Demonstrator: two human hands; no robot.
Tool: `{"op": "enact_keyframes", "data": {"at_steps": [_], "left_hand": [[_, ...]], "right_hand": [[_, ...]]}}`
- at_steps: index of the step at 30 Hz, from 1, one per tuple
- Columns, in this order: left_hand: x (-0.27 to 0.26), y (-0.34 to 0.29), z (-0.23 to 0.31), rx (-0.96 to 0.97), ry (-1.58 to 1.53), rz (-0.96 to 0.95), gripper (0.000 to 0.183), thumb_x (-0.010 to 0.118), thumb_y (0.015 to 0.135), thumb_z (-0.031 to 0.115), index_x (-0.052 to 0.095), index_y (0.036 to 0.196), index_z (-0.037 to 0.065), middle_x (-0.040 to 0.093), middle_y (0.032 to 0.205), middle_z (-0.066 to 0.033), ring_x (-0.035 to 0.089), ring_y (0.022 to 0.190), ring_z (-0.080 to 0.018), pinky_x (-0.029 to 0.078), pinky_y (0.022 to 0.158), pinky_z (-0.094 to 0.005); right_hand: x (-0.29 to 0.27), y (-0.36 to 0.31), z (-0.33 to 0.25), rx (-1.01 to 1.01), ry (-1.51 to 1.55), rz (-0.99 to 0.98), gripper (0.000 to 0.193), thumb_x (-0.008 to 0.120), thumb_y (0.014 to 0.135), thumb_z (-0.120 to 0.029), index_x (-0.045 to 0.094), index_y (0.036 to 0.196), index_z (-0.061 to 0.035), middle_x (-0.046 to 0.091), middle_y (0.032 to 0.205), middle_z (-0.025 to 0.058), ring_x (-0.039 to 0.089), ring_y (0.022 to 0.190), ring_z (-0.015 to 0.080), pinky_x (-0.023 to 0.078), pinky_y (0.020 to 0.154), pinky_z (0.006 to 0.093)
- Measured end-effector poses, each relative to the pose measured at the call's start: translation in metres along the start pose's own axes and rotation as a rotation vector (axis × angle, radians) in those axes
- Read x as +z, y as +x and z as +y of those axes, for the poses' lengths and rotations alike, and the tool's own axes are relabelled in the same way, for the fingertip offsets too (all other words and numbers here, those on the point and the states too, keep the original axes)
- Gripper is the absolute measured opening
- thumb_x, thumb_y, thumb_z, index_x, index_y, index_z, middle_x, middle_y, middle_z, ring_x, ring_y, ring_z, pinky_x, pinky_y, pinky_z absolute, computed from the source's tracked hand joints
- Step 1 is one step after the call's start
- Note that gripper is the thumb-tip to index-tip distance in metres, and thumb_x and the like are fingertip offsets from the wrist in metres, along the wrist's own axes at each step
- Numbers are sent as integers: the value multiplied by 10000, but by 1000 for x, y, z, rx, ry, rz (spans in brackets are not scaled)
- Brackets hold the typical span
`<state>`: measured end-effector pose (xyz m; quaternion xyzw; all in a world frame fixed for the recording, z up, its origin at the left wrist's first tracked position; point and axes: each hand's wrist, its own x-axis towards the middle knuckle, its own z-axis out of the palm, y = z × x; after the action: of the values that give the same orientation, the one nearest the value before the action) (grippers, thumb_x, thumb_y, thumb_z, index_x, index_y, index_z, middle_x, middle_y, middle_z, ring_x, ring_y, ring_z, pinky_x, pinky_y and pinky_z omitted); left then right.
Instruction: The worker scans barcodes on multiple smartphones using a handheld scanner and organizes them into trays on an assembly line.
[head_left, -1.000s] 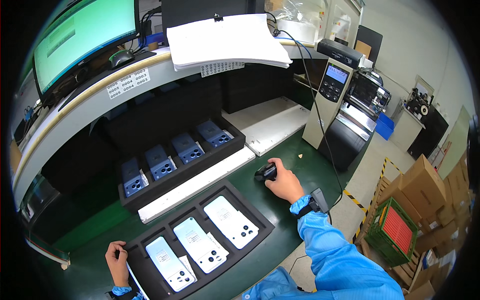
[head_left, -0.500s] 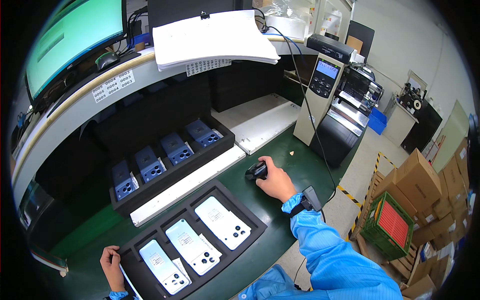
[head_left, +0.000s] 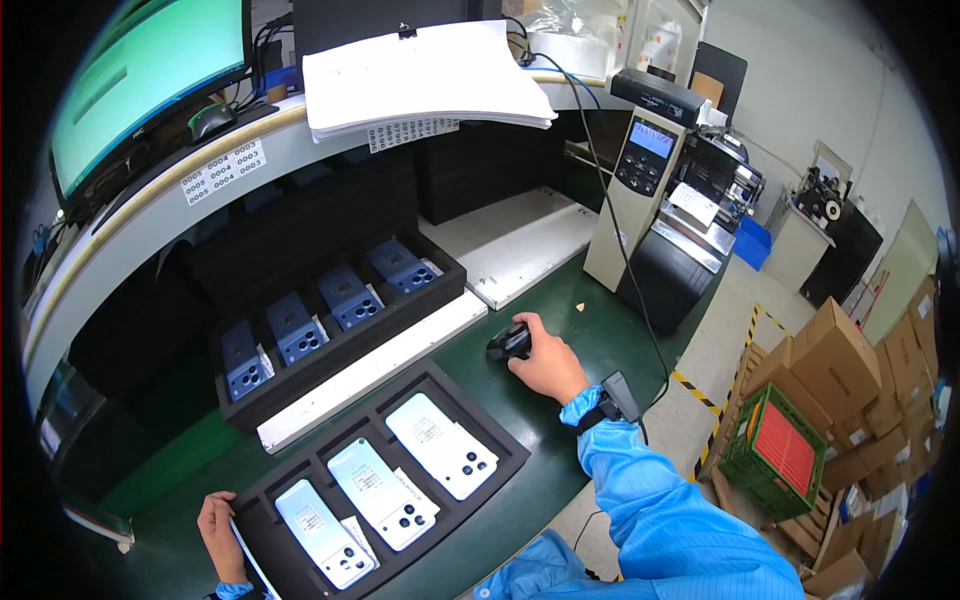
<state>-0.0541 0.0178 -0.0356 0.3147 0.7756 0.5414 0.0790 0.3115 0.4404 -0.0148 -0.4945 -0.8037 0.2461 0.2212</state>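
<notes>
My right hand (head_left: pixel 548 362) is closed around a black handheld scanner (head_left: pixel 511 343), above the green tabletop. At the lower left, my left hand (head_left: pixel 220 535) curls its fingers on a thin, phone-like slab (head_left: pixel 252 562), seen edge-on with a pale rim, by the left end of a black foam tray (head_left: pixel 518 453). Three pale blue phones lie back up in the tray's slots: a left phone (head_left: pixel 308 515), a middle phone (head_left: pixel 362 478) and a right phone (head_left: pixel 420 422). Each has a printed label on its back and a white slip beside its cameras.
Behind, a second black foam tray (head_left: pixel 240 412) holds several dark blue phones (head_left: pixel 348 298). A label printer (head_left: pixel 640 190) stands at right, with a white label (head_left: pixel 695 203) at its mouth. A cable (head_left: pixel 622 240) hangs before it. Papers (head_left: pixel 425 80) and a monitor (head_left: pixel 150 85) sit above.
A white label has come out at the printer's mouth. Both hands keep nearly the same place and grip; the whole view has shifted very slightly.
</notes>
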Motion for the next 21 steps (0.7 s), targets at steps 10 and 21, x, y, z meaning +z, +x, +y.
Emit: {"op": "enact_keyframes", "data": {"at_steps": [10,21], "left_hand": [[4,5,-15,37,-39,-19,211,491,989,102,544,818,-11,582,884,-27,401,744,-87,348,681,-249],[-4,4,-17,103,-91,-9,245,466,936,132,426,731,2,615,932,-118,504,884,-175,372,869,-295]], "right_hand": [[3,13,33,-208,168,159,832,769,771,-256,362,1484,-114,468,1381,216,543,1226,379,500,966,473],[-169,112,85,114,1217,678,260,642,978,-364,618,1081,-126,551,800,-34,438,568,64,303,456,236]]}}
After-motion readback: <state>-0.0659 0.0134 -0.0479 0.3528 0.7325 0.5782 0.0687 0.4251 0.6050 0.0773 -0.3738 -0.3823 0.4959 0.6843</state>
